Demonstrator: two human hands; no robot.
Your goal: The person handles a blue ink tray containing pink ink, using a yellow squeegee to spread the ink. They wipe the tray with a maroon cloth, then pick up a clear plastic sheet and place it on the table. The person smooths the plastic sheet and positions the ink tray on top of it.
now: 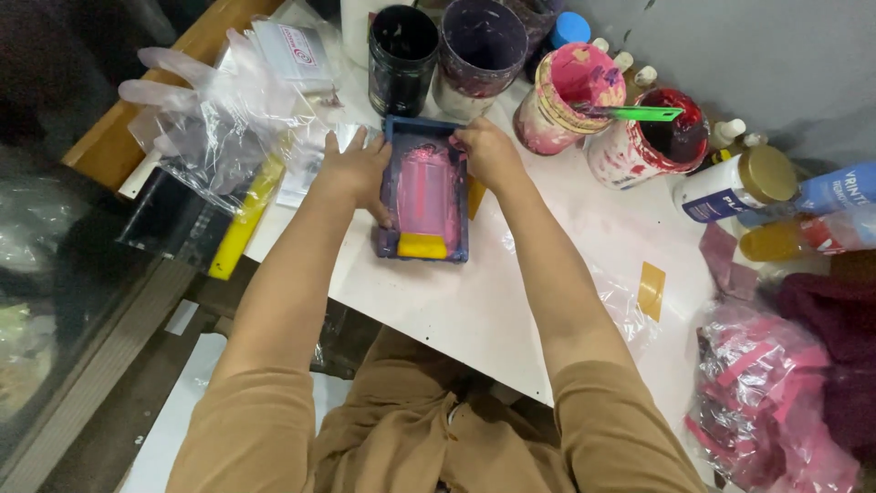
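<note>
The blue mould tray (425, 190), pink-filled, looks rigid, light and paint-slick, best held by its rims, where my left hand (359, 172) and right hand (488, 151) clasp it on the white bench (474, 301) before paint-stained cups (566, 96).

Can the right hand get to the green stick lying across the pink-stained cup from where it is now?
Probably yes. The right hand rests on the far edge of the blue mould, and the green stick lies across the pink-stained cup just beyond it, with only bare table between.
</note>
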